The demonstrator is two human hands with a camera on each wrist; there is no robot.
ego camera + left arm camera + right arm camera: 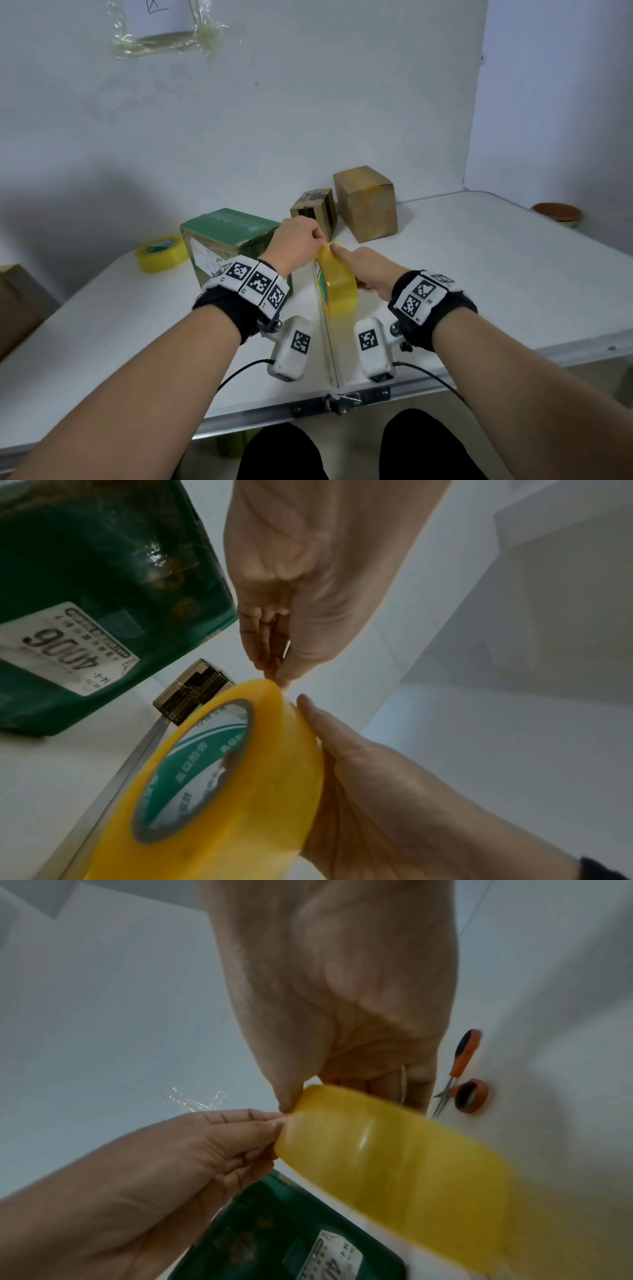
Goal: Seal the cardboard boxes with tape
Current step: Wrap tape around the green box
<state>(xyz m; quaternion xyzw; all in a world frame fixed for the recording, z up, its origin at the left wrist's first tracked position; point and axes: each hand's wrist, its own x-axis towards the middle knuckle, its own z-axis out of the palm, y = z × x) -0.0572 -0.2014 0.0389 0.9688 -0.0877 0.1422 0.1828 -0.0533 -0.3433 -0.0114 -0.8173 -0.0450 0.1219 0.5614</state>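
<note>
Above the white worktop [479, 274], the right hand [368, 269] has its grip curled round a yellow tape roll [337, 284] held on edge, while the left hand [296, 245] pinches at the roll's top rim, just beside the green cardboard box [226, 236].

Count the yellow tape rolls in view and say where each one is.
2. One yellow tape roll is held between both hands over the table's middle; the other lies on the table, left of the green box. More may be hidden.
</note>
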